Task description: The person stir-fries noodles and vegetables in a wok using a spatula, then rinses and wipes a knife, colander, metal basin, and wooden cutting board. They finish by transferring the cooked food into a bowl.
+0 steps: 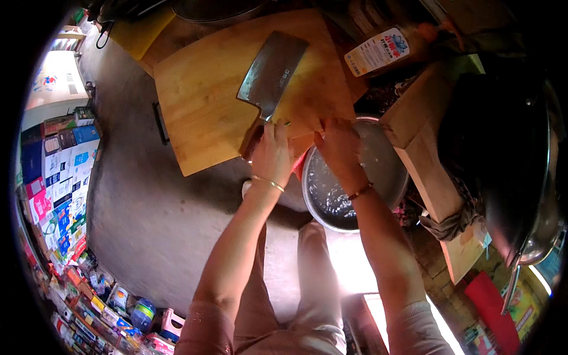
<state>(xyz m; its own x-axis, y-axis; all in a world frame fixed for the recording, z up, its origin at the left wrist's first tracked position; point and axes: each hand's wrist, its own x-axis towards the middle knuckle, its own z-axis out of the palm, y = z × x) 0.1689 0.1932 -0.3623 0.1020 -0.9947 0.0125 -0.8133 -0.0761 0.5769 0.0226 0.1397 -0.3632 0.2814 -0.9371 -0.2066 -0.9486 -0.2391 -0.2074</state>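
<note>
One cleaver (275, 68) lies flat on one wooden cutting board (204, 109), which fills the space around 11 and 12 o'clock. The cleaver's broad blade points toward 12 o'clock, its single brown handle (253, 139) toward 7, down at the board's near edge.

Two bare hands meet the work just above centre. The left hand (274, 149) has its fingers held close together and slightly bent, the fingertips beside the neck of the cleaver; it overlaps the handle in view, but whether it grips it cannot be told. One small green bit (288, 123) shows just beside these fingertips. The right hand (340, 145) is partly curled, thumb toward 10 o'clock, at the board's edge above the basin; its fingertips are in shadow, and what it holds, if anything, cannot be made out. The two hands are near each other but apart. Each wrist wears one band: a gold bangle (269, 181) on the left, a dark reddish bracelet (361, 191) on the right.

One round metal basin (387, 198) of water sits at 3 o'clock, close to the centre, partly behind the right hand and forearm. One bottle (378, 52) with a white label lies at 1 o'clock, one dark wok (515, 177) stands out at 3 o'clock near the rim, and one white appliance (56, 83) shows at 10.
</note>
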